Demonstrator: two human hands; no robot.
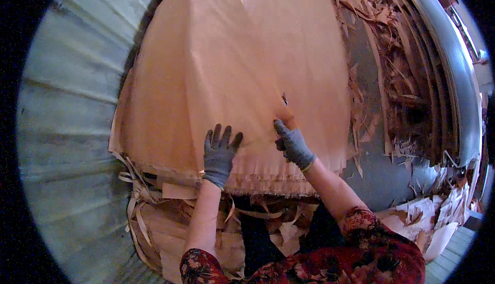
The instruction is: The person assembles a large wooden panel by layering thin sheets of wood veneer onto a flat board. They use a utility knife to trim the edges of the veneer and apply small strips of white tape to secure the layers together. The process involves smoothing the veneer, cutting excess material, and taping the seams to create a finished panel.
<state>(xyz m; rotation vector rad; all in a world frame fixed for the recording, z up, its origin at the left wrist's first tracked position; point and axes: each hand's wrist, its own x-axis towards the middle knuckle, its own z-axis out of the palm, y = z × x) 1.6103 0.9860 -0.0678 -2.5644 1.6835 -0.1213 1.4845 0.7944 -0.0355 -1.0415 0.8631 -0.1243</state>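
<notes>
head view:
veneer [232, 67]: top sheet of the stack, frame centre.
left hand [220, 150]: gloved, flat, fingers spread, pressing the sheet at 6 o'clock.
right hand [292, 142]: gloved, fingertips at the split [284, 103], grip unclear.
scraps [397, 78]: 3 o'clock.
step: likely checking the split.
next: needs a light pull, left hand steady.

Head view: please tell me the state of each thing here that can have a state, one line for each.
Veneer sheet: lying flat on top of a stack, torn open near a small hole.
Left hand: gloved, pressed flat on the sheet, fingers spread.
Right hand: gloved, fingertips at the torn flap.
Scrap strips: loose, piled on the floor.
</notes>
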